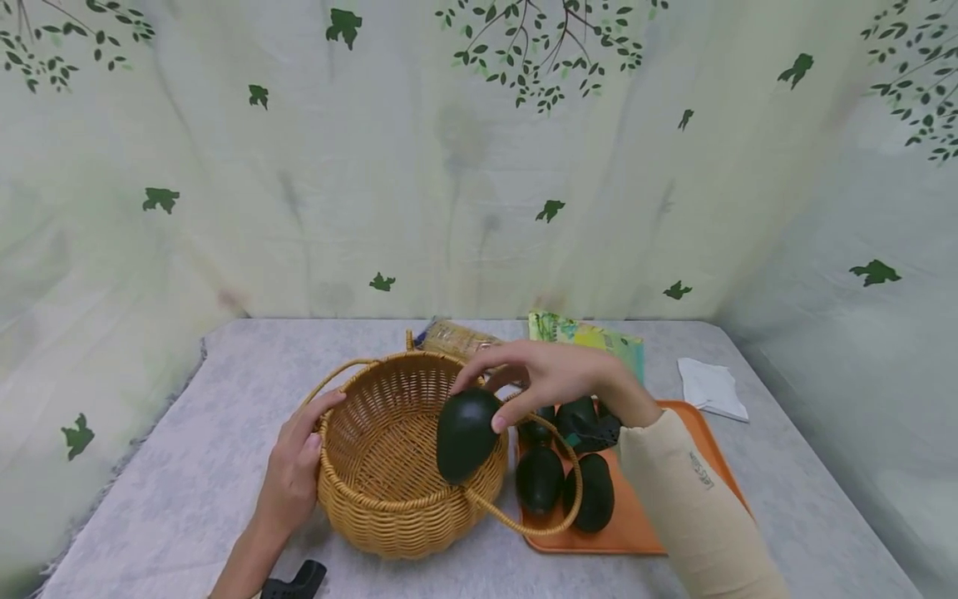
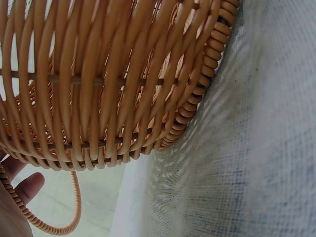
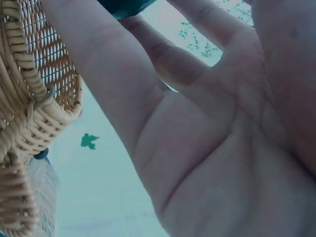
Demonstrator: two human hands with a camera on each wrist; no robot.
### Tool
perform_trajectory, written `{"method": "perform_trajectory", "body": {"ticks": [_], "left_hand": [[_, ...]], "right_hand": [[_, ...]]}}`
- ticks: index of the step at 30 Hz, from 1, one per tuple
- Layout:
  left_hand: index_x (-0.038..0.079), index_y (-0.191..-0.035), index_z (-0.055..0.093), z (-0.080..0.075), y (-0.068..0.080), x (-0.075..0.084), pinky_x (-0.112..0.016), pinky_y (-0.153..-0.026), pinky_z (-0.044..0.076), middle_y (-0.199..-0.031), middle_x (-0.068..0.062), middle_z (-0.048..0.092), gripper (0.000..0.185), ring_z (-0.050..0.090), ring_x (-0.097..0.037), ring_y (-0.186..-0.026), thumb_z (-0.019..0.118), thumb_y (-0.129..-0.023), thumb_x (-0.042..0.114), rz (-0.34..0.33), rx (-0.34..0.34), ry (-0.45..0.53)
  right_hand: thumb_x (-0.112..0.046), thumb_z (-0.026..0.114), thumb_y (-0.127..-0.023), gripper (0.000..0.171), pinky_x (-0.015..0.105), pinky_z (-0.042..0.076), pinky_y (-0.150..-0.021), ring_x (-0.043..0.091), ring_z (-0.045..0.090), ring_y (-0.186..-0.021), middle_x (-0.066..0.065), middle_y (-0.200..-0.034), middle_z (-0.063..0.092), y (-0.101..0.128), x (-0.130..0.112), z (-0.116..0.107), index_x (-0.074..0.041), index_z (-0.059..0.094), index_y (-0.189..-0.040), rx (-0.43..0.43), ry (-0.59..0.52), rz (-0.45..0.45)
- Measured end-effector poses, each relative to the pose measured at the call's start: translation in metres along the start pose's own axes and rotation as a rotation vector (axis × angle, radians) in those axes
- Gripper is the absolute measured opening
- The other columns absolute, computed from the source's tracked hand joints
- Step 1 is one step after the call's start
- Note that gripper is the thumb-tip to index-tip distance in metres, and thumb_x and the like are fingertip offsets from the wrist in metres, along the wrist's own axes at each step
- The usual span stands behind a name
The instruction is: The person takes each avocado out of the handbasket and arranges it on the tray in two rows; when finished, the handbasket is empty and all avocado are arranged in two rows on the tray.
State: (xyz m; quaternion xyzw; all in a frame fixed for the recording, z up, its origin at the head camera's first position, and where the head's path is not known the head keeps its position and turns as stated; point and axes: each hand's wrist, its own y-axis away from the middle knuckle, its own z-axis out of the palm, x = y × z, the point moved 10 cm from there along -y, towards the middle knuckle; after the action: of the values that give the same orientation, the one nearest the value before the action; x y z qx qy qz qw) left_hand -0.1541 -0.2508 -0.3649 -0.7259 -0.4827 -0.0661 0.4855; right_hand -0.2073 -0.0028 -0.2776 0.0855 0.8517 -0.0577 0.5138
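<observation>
A round wicker basket (image 1: 389, 524) stands on the grey cloth, its loop handles folded down. My left hand (image 1: 323, 420) grips its left rim, thumb on the edge; the left wrist view shows the basket wall (image 2: 98, 89) close up, a handle loop (image 2: 74, 207) and a fingertip (image 2: 27, 187). My right hand (image 1: 482, 399) holds a dark green avocado (image 1: 466, 437) by its top, just above the basket's right rim. In the right wrist view the palm (image 3: 207, 148) fills the picture, with the basket rim (image 3: 29, 98) at left and a sliver of avocado (image 3: 123, 6) at the top.
An orange tray (image 1: 636, 516) right of the basket carries several more avocados (image 1: 539, 478). Behind lie a green packet (image 1: 591, 337), a tan packet (image 1: 452, 337) and a white napkin (image 1: 711, 387). A black object (image 1: 295, 582) sits at the near edge. Leaf-print curtains surround the table.
</observation>
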Motion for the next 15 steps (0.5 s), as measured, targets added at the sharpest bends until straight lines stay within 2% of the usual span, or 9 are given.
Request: {"method": "perform_trajectory", "body": {"ticks": [5,10,15], "left_hand": [[0.013,-0.15,0.052,0.001,0.001,0.0,-0.018,-0.115,0.019,-0.148,-0.012,0.055,0.053,0.037,-0.001,-0.143,0.031,-0.102,0.007,-0.006,0.0,-0.003],[0.011,-0.15,0.053,0.001,0.0,0.002,-0.018,-0.114,0.021,-0.148,-0.01,0.056,0.053,0.039,-0.002,-0.142,0.031,-0.102,0.006,0.024,0.017,0.018],[0.009,-0.149,0.053,0.001,0.0,0.001,-0.017,-0.114,0.023,-0.147,-0.007,0.057,0.053,0.041,-0.002,-0.141,0.031,-0.101,0.005,0.035,0.027,0.029]], "right_hand": [[-0.017,0.075,-0.094,0.051,0.044,0.046,-0.109,0.026,0.058,-0.131,0.005,-0.145,0.054,0.013,0.004,-0.002,-0.013,0.057,-0.142,0.037,-0.012,0.033],[-0.016,0.075,-0.094,0.051,0.043,0.045,-0.11,0.022,0.058,-0.13,0.008,-0.146,0.055,0.027,0.003,-0.007,-0.013,0.058,-0.142,0.079,0.016,0.039],[-0.016,0.075,-0.094,0.051,0.046,0.052,-0.099,0.024,0.064,-0.119,0.006,-0.144,0.056,0.039,0.007,-0.007,-0.014,0.058,-0.142,0.098,0.017,0.051]]}}
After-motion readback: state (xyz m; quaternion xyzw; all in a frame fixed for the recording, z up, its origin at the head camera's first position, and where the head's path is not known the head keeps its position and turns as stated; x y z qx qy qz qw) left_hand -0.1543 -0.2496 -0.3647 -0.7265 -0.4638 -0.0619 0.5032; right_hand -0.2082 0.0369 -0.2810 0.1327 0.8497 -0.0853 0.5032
